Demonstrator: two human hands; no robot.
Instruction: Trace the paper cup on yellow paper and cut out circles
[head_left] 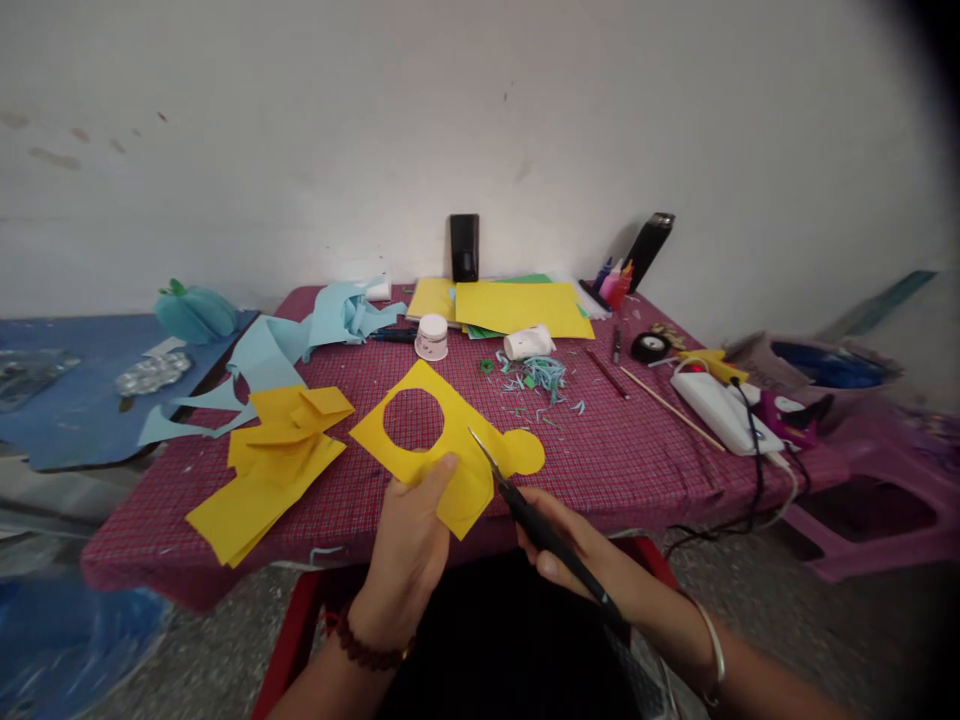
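My left hand (416, 520) pinches a sheet of yellow paper (457, 485) by its near edge, thumb on top. A round hole is cut through the sheet's left part, and a rounded tab juts out on its right. In my right hand (566, 545) is a pair of black-handled scissors (544, 530), fingers wrapped round the handle. The blades lie over the right part of the sheet, pointing up and left; whether they are parted I cannot tell. Folded yellow paper pieces (277, 465) lie on the table left of my left hand.
Light blue paper scraps (270, 355) cover the table's left side. Behind the sheet are a paper cup (431, 338), a white roll (529, 343) and shredded paper (544, 375). A wooden stick (671, 408) and a white power strip (724, 412) with cables lie right. A phone (464, 248) leans on the wall.
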